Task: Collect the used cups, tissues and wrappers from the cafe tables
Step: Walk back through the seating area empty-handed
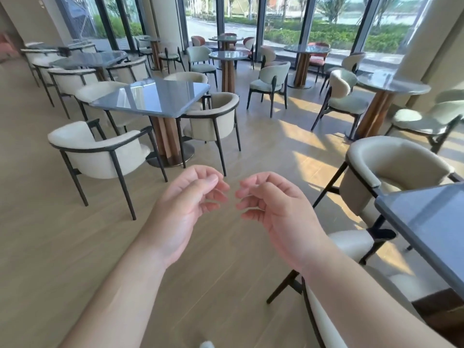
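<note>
The wooden floor (75, 234) takes up most of the room, with tall windows (283, 18) along the far wall and greenery behind the glass. Near the left stands a square dark-topped table (155, 96) on a wooden pedestal, with cream armchairs tucked round it; the nearest armchair (100, 151) sits at its near left corner. At the near right edge a second dark table (426, 222) juts in, a cream chair (391, 172) just beyond it on its far side. Further off are round tables (228, 55), one at the right (391, 85) with pale chairs beside it. On none of the tabletops I can see are there cups, tissues or wrappers. The person's two bare forearms reach out over the floor in the middle. The left hand (185, 204) and right hand (273, 204) are held up close together, fingertips nearly meeting but apart, each with fingers loosely curled inward and holding nothing.
</note>
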Demonstrator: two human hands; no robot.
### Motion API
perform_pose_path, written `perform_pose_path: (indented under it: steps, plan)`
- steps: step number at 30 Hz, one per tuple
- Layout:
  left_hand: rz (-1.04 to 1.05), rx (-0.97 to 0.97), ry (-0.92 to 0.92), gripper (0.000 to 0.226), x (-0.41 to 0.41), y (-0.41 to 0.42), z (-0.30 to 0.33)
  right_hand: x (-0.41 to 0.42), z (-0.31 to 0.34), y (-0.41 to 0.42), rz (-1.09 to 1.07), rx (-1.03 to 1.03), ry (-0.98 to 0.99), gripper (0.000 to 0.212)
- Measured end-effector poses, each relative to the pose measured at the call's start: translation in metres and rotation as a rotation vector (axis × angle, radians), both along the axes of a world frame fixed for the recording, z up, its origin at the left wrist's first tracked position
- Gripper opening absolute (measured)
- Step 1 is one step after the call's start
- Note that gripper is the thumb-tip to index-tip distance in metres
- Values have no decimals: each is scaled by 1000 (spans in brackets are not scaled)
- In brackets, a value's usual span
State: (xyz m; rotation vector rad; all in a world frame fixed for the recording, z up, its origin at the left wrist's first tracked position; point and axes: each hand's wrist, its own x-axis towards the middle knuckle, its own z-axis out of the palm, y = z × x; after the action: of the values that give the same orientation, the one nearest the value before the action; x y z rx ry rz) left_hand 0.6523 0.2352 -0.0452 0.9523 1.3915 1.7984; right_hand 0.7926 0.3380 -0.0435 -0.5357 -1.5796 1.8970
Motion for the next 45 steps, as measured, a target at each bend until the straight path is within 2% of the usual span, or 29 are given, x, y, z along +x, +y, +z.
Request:
perform_pose_path:
  steps: [9,19,29,35,45]
  plan:
    - [-103,5,-39,16,-155,121,11,-149,17,100,-164,18,-32,12]
    - [-183,-19,-57,17,-241,253,3,-235,9,217,-206,16,-23,10]
    - [-45,-33,-34,12,-323,453,0,-314,0,434,-216,-41,46,17]
    - [-66,-18,13,10,-353,591,19,-334,17,571,-225,-21,57,19]
    - [-80,4,-21,9,-430,740,9,-392,9,726,-268,-75,69,19]
